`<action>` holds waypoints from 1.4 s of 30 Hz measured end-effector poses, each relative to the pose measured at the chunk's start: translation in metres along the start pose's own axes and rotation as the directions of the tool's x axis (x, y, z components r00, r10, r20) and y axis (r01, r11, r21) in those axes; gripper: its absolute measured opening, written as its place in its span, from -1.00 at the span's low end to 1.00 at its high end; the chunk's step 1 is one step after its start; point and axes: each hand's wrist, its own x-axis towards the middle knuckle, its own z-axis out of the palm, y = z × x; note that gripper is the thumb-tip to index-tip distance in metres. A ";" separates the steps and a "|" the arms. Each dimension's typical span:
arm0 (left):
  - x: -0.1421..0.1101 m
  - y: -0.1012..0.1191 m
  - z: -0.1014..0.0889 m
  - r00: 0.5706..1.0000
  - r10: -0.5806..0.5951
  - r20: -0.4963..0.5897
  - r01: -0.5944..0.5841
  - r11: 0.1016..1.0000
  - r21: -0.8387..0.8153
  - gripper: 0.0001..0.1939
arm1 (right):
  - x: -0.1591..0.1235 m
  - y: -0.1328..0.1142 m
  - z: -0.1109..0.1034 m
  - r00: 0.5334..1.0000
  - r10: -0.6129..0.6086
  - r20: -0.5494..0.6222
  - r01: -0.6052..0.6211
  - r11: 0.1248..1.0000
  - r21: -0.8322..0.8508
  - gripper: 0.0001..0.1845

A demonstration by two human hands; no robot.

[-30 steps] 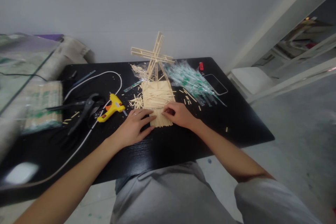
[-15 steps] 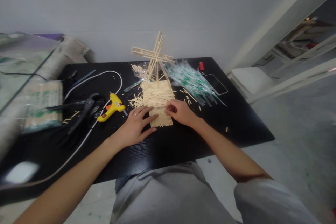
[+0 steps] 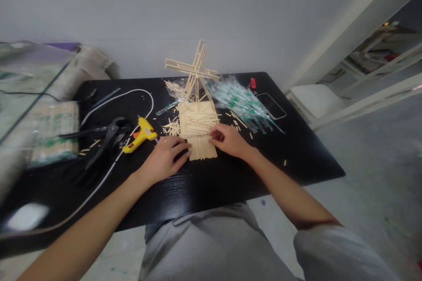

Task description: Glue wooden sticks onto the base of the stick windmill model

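A small flat panel of wooden sticks [image 3: 202, 149] lies on the black table in front of me. My left hand [image 3: 166, 158] rests at its left edge, with thumb and forefinger apart and their tips by the sticks. Pinched together at the panel's upper right corner are the fingers of my right hand [image 3: 227, 139]; what they hold is hidden. A thin greyish strip runs across the panel's top between the two hands. Right behind stands a stick-built windmill model [image 3: 197, 72], its base board [image 3: 191, 107] partly covered by loose sticks [image 3: 201, 122].
A yellow glue gun [image 3: 141, 135] and black pliers [image 3: 110, 138] lie to the left, along a white cable [image 3: 152, 101]. Wrapped sticks [image 3: 242, 101], a phone [image 3: 272, 106] and a red object [image 3: 253, 83] are at the right. Another stick pack [image 3: 56, 129] sits far left.
My left hand has drawn back left off the panel, and its fingers have curled in. My right hand has shifted slightly to the right, still pinching.
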 end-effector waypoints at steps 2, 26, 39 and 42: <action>0.000 0.000 0.000 1.000 0.014 0.004 -0.014 1.000 -0.009 -0.73 | 0.000 0.000 0.001 1.000 -0.005 -0.001 0.005 1.000 -0.004 -0.85; 0.002 0.001 0.001 1.000 0.002 0.022 -0.001 0.999 -0.048 -0.73 | 0.000 -0.003 0.001 1.000 -0.022 0.003 0.022 1.000 -0.012 -0.84; 0.001 -0.001 -0.004 1.000 -0.012 -0.022 0.011 1.000 -0.025 -0.74 | -0.002 -0.006 -0.002 0.998 -0.054 -0.038 0.053 0.998 -0.032 -0.93; 0.001 -0.008 -0.021 0.996 -0.079 -0.047 0.079 0.997 -0.011 -0.76 | -0.003 -0.006 -0.004 0.996 -0.072 -0.052 0.070 0.996 -0.047 -0.94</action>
